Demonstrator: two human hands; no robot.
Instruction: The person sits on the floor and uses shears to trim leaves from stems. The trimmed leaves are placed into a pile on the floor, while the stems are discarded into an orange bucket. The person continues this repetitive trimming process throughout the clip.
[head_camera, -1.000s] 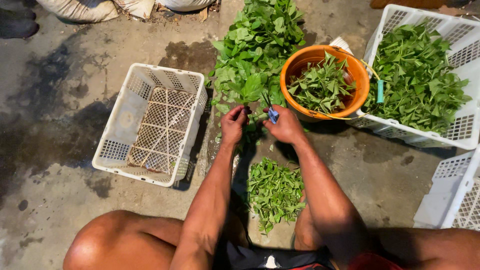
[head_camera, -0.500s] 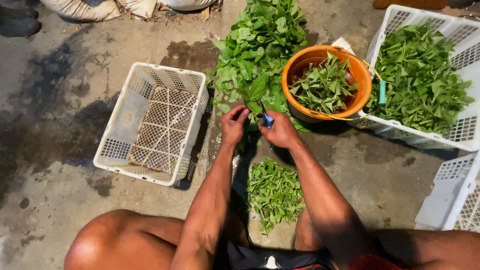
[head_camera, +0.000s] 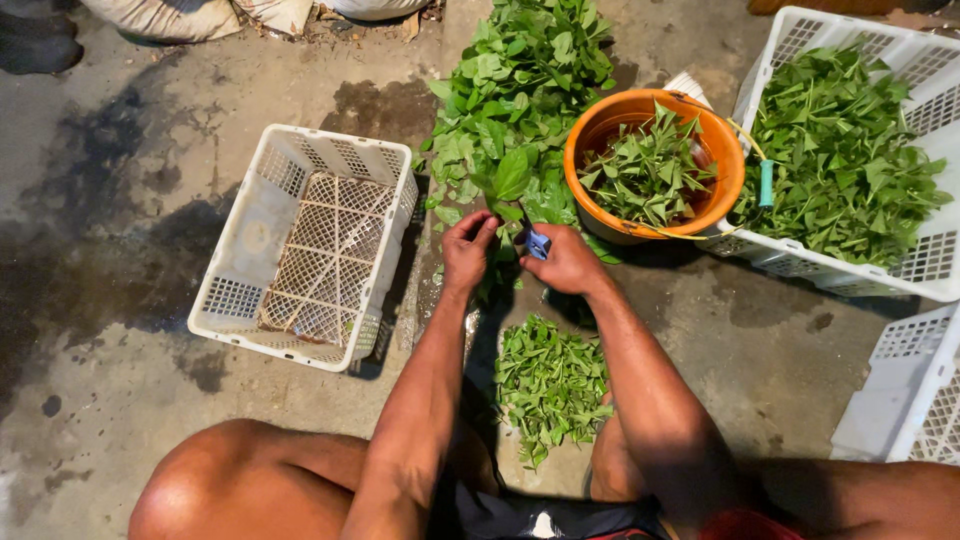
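Note:
My left hand (head_camera: 468, 250) pinches a leafy green stem (head_camera: 507, 190) that rises from the big heap of leafy stalks (head_camera: 520, 90) on the concrete. My right hand (head_camera: 567, 262) is closed around a small blue-handled cutter (head_camera: 536, 243), held right against that stem. Both hands meet at the near edge of the heap. Below them, between my knees, lies a small pile of cut leaves (head_camera: 550, 385).
An empty white lattice crate (head_camera: 300, 250) sits tilted at the left. An orange bucket (head_camera: 720, 190) with picked leaves stands right of the heap, against a white crate full of leaves (head_camera: 850, 160). Another white crate (head_camera: 910, 400) is at the right edge. Sacks (head_camera: 180, 15) lie at the top.
Both hands stay at the edge of the heap, working the same stem; they shift only slightly. Nothing else has moved.

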